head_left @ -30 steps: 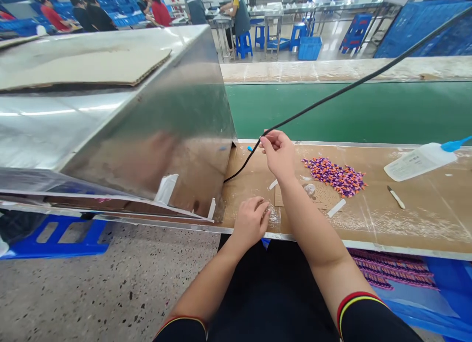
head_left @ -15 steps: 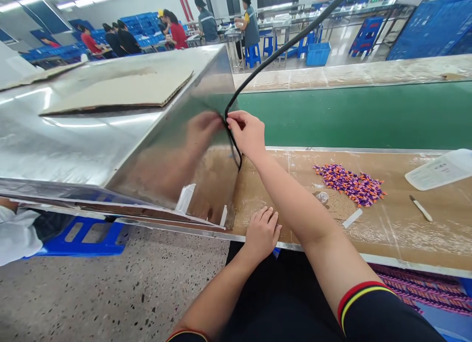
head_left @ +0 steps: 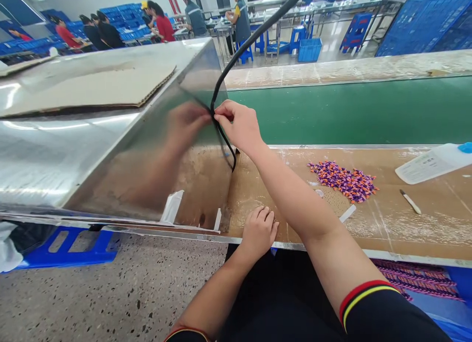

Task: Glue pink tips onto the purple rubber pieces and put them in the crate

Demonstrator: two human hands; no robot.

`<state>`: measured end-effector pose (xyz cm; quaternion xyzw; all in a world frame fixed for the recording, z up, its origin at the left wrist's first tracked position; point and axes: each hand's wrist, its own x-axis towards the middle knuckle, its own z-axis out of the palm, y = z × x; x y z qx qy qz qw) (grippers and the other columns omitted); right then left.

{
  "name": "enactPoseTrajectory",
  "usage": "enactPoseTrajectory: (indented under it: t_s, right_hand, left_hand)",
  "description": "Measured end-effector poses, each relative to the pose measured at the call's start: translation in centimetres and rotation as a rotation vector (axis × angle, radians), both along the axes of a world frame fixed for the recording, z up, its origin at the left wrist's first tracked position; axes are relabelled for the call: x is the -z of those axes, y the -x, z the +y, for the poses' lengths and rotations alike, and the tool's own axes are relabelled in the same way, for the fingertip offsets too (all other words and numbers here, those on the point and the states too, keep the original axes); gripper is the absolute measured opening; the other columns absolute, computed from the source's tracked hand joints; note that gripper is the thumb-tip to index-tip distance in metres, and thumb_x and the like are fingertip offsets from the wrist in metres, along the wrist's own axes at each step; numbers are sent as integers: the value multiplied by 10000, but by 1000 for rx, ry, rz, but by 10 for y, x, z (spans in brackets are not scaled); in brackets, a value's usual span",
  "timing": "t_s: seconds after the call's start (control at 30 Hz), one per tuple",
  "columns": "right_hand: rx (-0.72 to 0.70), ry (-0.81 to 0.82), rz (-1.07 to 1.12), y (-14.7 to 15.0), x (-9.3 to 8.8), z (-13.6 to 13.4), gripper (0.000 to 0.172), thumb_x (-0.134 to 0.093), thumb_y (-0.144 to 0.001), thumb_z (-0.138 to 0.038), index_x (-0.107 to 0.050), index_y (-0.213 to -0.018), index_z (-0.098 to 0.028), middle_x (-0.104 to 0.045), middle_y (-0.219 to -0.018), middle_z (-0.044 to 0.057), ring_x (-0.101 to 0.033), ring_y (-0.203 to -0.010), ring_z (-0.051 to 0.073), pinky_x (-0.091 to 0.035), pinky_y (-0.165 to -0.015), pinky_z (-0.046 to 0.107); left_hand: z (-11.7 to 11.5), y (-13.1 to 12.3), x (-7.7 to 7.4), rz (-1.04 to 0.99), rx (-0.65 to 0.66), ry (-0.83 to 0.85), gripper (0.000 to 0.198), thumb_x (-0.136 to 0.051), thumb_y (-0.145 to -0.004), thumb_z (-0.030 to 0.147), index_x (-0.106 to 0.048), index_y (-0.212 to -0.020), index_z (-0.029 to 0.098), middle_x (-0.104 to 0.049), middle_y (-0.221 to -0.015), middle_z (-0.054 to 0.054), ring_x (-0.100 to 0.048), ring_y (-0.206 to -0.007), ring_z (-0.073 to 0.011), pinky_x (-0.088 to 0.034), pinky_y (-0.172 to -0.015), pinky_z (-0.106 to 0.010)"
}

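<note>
the right hand point(head_left: 236, 125) pinches a light, bendy black cord point(head_left: 254, 33) narrowly at its bend; the left hand point(head_left: 259, 233) lies empty, loosely curled on the cardboard point(head_left: 387, 229).

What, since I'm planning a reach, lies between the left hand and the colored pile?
In the head view, the right forearm crosses it, with a small clear piece beyond.
</note>
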<state>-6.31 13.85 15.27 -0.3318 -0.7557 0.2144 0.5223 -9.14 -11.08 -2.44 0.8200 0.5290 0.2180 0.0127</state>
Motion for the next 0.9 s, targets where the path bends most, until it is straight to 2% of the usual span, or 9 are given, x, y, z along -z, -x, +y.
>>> enactPoseTrajectory:
  t_s: [0.27, 0.5, 0.67, 0.9]
  right_hand:
    - [88, 34, -164, -3, -16, -14, 180, -594, -1055, -220, -774, -1069, -216, -821, -1067, 31, -761, -1021, 246, -583, -1054, 404]
    - [135, -21, -81, 3, -2, -28, 275, -561, -1167, -288, -817, -1240, -221, -784, -1185, 69, -736, -1173, 231, -582, -1091, 372]
    - [72, 45, -10, 7, 5, -27, 264, -604, -1177, -319, -834, -1294, -265, -775, -1140, 23, -732, -1085, 172, -581, -1079, 334]
    - [102, 170, 4, 9, -15, -30, 199, -683, -1137, -335, -850, -1216, -260, -788, -1113, 14, -750, -1059, 177, -609, -1050, 321]
  left_hand:
    - [2, -3, -2, 24, -22, 23, 200, -726, -993, 218, -820, -1151, 138, -841, -1175, -154, -795, -1181, -324, -694, -1009, -461]
    - [2, -4, 0, 31, -29, -30, 227, -723, -947, 157, -824, -1150, 143, -829, -1091, -160, -792, -1150, -338, -693, -997, -468]
    - [5, -2, 1, 53, -16, -45, 187, -698, -925, 116, -828, -1046, 175, -809, -1004, -137, -783, -1104, -324, -682, -969, -431]
    - [8, 1, -1, 72, 4, -51, 203, -640, -916, 88, -818, -939, 183, -781, -929, -126, -764, -1054, -305, -657, -928, -387]
